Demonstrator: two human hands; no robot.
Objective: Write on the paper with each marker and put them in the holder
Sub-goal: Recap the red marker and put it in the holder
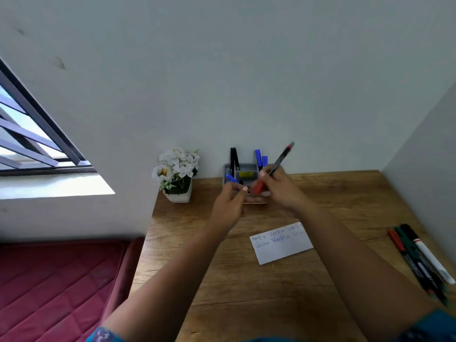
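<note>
Both hands are up near the far edge of the wooden tabletop (222, 280), in front of the grey plastic holder (243, 169). The right hand (278, 191) pinches a black marker with a red cap (274, 169), tilted. The left hand (229, 201) pinches a small blue cap (231, 178). The white paper with writing (281, 245) lies flat nearer the right edge, and more markers (419, 257) lie along that edge
</note>
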